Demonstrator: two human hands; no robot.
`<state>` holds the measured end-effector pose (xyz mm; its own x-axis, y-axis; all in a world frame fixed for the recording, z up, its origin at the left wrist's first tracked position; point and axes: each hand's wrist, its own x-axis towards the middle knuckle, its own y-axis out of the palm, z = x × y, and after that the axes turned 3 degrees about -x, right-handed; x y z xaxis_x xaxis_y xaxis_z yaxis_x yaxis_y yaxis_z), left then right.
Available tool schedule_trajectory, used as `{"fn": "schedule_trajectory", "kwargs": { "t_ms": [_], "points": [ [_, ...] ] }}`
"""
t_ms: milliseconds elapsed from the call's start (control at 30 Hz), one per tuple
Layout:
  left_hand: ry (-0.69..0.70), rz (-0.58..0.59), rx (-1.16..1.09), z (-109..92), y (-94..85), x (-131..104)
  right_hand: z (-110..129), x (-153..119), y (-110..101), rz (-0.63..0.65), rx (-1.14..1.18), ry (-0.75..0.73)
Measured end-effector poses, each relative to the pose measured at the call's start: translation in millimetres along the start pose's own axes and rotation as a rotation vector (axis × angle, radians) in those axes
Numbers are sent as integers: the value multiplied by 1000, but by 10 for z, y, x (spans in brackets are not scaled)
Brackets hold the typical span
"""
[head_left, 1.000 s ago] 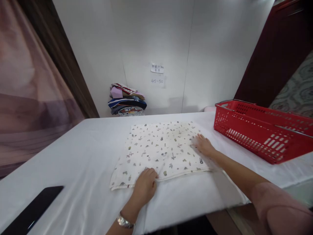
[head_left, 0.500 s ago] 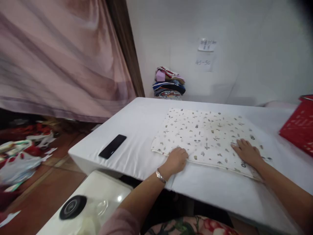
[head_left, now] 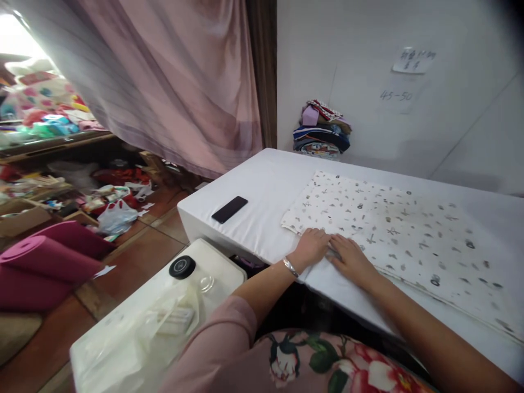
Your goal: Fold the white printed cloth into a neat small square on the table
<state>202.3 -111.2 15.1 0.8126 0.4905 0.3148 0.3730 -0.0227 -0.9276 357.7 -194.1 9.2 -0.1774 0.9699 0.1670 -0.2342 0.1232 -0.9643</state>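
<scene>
Two points of contact along the near edge of the patterned cloth (head_left: 388, 229), spread flat on the white table (head_left: 262, 191): left hand (head_left: 311, 248) near its left corner, right hand (head_left: 352, 261) just beside, fingertips touching or nearly so. Fingers lightly curled over the edge; cannot tell whether pinching any fabric. Best, by judgement, to press softly, follow the edge evenly and avoid dragging it out of line. Smooth white cover on the table, with a phone (head_left: 230, 209) to the left. Beside it, a lower white bench (head_left: 223, 256) bearing a black round thing (head_left: 182, 267) and a plastic bag (head_left: 164, 322). Beyond, a pink curtain (head_left: 196, 82), a pile of folded clothes (head_left: 321, 131), a pale wall (head_left: 360, 33) with paper notes (head_left: 413, 60); leftward, a tiled floor (head_left: 139, 262) and a pink roll (head_left: 49, 262)
</scene>
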Motion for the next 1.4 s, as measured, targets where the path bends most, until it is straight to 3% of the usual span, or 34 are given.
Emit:
{"fn": "schedule_trajectory", "kwargs": {
  "t_ms": [167,367,533,767,933,1200,1400],
  "points": [
    [-179,-86,-4,123,-106,-209,227,290,13,-38,-44,-30],
    [-583,-243,-21,416,-278,-553,422,488,-1,-16,-115,5],
    [-782,-214,-26,555,-376,-565,576,694,48,-26,-93,-1],
    [-914,-269,-211,632,-392,-428,702,913,122,-46,-84,18],
    [-979,-378,-441,662,-349,-385,747,1052,150,-52,-67,58],
    [-936,-561,-726,796,-233,-343,766,1227,194,-36,25,103],
    [-970,-666,-885,886,-150,-338,676,1272,213,-74,230,96]
  ]
}}
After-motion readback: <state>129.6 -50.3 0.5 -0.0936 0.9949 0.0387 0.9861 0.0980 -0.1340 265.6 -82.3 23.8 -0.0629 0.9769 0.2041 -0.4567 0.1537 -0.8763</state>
